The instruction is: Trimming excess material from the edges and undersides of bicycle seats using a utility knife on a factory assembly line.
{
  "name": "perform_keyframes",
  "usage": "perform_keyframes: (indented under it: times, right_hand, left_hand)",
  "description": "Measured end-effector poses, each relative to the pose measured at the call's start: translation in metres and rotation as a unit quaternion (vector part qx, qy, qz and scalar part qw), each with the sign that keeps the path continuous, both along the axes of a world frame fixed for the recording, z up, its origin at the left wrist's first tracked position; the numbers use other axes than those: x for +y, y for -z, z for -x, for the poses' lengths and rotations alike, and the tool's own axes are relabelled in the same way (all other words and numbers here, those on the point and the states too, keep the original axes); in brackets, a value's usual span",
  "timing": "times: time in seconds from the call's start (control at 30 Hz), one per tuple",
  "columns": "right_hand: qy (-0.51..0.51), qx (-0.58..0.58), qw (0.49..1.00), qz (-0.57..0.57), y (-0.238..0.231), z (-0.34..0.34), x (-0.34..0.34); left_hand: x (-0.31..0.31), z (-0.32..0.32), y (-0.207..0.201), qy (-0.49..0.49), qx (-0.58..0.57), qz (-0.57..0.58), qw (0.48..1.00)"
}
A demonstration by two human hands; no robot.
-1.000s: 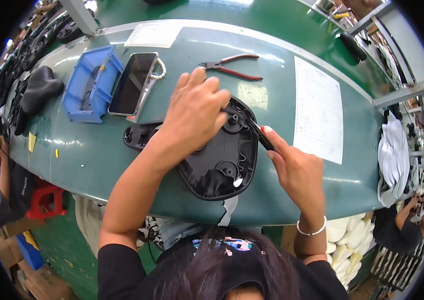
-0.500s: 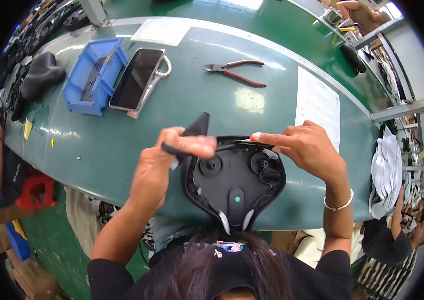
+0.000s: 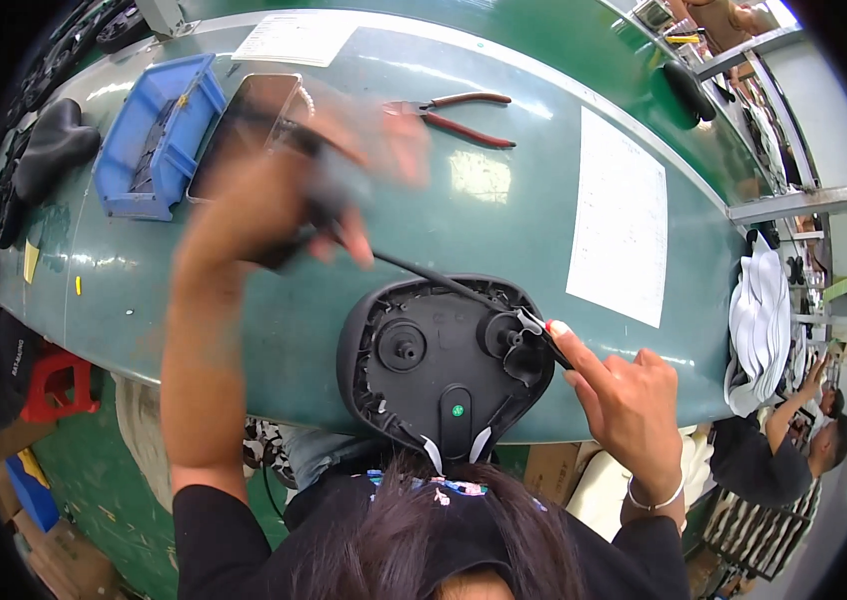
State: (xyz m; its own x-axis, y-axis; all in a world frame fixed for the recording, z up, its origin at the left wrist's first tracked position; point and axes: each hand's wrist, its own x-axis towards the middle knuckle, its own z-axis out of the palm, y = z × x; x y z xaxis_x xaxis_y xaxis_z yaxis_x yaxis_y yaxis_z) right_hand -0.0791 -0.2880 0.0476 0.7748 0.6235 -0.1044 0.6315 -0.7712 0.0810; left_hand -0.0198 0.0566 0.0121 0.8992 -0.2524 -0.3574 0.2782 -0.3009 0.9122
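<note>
A black bicycle saddle (image 3: 422, 370) lies upside down at the table's near edge, its hollow underside with two round mounts facing up. A thin black strip (image 3: 426, 273) runs taut across its far part. The strip's upper end goes into my left hand (image 3: 259, 195), raised over the table and smeared by motion; a dark blurred thing shows there too. At the saddle's right rim, my right hand (image 3: 629, 400) is closed on the strip between index finger and thumb. A grey flap (image 3: 532, 322) of cover material sticks up beside that fingertip.
Behind lie red-handled cutting pliers (image 3: 469, 120), a blue bin (image 3: 159, 140) with dark pieces, and a phone (image 3: 229, 120) partly behind my left arm. A paper sheet (image 3: 619, 215) is at right, beside stacked white pieces (image 3: 756, 325). Another black saddle (image 3: 56, 150) sits far left.
My left hand has swung up and left, away from the saddle, stretching the strip. My right hand has moved down along the right rim. The whole view has shifted slightly.
</note>
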Motion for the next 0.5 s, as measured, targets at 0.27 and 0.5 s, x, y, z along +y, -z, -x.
perform_keyframes:
  times: [0.27,0.5]
  right_hand:
    - [-0.047,0.06,0.997,-0.019,-0.004,-0.03,0.0]
    - [-0.044,0.036,0.998,0.03,-0.007,-0.005,-0.003]
  left_hand:
    - [-0.083,0.005,0.033,0.184,-0.262,-0.056,0.946]
    - [-0.06,-0.014,0.059,-0.354,-0.371,0.113,0.851]
